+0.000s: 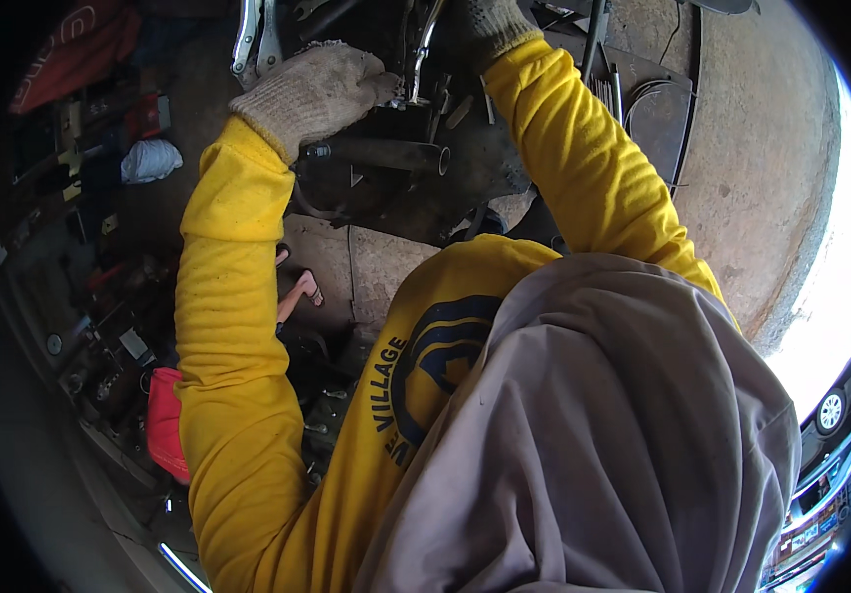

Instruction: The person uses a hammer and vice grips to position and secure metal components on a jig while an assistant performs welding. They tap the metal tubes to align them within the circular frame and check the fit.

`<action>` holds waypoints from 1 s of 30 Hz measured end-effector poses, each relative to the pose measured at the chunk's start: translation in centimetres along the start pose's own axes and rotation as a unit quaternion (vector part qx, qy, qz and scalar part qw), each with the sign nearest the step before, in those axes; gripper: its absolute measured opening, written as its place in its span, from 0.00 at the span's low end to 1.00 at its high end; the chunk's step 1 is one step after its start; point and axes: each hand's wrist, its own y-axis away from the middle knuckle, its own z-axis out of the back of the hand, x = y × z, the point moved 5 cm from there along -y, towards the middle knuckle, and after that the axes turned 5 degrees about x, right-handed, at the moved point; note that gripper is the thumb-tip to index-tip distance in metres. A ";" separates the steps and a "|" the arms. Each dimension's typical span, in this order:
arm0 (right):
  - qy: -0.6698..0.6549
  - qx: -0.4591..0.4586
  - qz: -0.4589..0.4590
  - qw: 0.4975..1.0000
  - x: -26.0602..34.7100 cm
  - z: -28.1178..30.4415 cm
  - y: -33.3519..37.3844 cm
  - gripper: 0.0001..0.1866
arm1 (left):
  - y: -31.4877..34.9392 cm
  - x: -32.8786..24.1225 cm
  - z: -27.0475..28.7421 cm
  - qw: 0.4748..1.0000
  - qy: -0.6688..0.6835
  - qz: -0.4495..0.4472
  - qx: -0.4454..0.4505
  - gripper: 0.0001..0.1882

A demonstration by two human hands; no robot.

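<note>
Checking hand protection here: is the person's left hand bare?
No, the left hand wears a pale knitted glove reaching the yellow sleeve.

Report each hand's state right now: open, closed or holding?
Left hand: gloved, curled; cannot tell whether holding anything.
Right hand: gloved, cropped at top; cannot tell.

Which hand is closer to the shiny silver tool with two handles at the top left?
Left. The gloved left hand is close beside the silver tool, just below and right of its handles. The right hand is much farther off to the right.
</note>
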 end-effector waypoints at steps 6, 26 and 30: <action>-0.094 0.047 -0.024 0.994 0.5 -1.8 1.9 0.17 | -0.4 -0.1 0.2 1.000 -0.006 -0.011 -0.006 0.22; -0.112 -0.027 -0.102 0.988 -1.1 -2.0 1.7 0.13 | -0.3 0.1 0.0 1.000 0.024 -0.008 -0.014 0.21; -0.111 -0.040 -0.122 0.986 -1.3 -1.9 1.6 0.13 | 0.2 -0.5 0.5 0.998 0.026 -0.028 -0.050 0.20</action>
